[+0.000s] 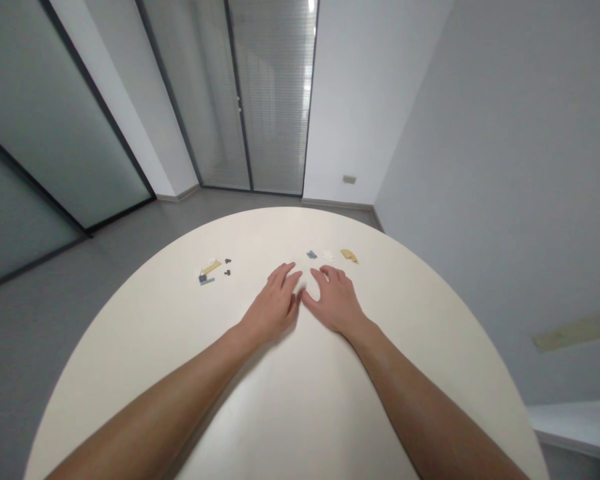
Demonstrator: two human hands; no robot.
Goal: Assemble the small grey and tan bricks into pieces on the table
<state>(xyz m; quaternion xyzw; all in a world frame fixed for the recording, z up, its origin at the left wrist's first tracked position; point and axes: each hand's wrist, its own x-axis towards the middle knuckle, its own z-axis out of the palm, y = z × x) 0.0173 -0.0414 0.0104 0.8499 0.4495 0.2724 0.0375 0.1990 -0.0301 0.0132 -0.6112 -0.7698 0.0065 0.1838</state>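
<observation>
My left hand (279, 300) rests on the white round table (290, 413), its fingers lightly bent and apart. Facing it is my right hand (336, 300), with a gap showing between thumb and index finger. The two thumb tips come close together, and I cannot tell whether they touch. No held piece is visible in either hand. Just beyond my right fingertips lie small grey pieces (312, 254), small white pieces (328, 255) and a cluster of tan pieces (349, 255).
Left of my hands is a group of small parts: a yellowish strip (211, 267), a grey-blue piece (207, 280) and two dark pieces (227, 272). Beyond the table's far edge stand glass partitions (270, 100) and a white wall (360, 100) with a socket (349, 179).
</observation>
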